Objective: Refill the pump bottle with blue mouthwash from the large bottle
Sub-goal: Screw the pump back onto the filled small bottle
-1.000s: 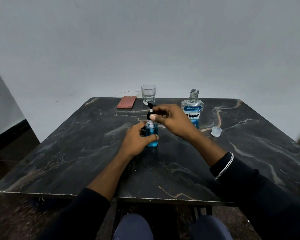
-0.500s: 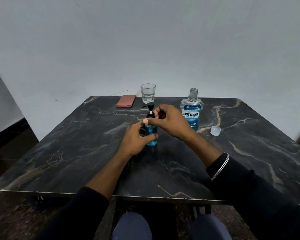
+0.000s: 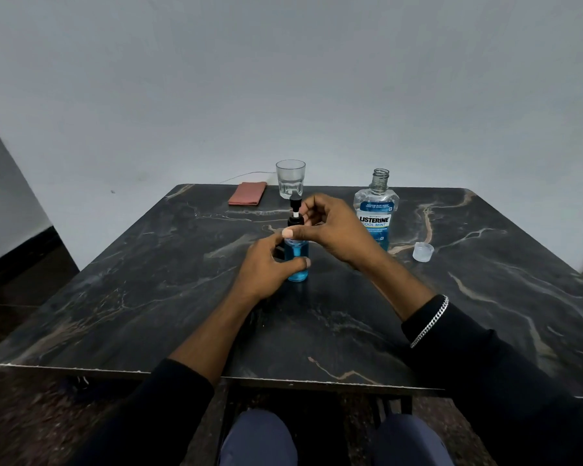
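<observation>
- Nearest me, my knees (image 3: 260, 435) in dark blue trousers sit under the front edge of the dark marbled counter (image 3: 148, 297).
- Both forearms reach in over the counter in black sleeves. A silver chain bracelet (image 3: 429, 321) lies on the right wrist.
- The left hand (image 3: 266, 267) grips the body of the pump bottle (image 3: 296, 252), fingers wrapped behind and thumb across the front. It hides the bottle's left side.
- The pump bottle stands upright near the middle of the counter, with blue liquid filling most of the clear body.
- The right hand (image 3: 330, 230) comes in from the right and pinches the pump bottle at its black collar. The fingers are curled and the thumb tip points left in front of the neck.
- The black pump head (image 3: 295, 200) stands raised above the collar on a white stem.
- A clear cap (image 3: 422, 251) lies on the counter to the right, apart from everything.
- The large bottle (image 3: 376, 216) stands uncapped just behind the right hand. Blue shows below its label, and the shoulder looks clear.
- At the far edge stands a clear glass (image 3: 290, 178), and I cannot tell what it holds.
- A reddish folded cloth (image 3: 247, 198) lies just left of the glass.
</observation>
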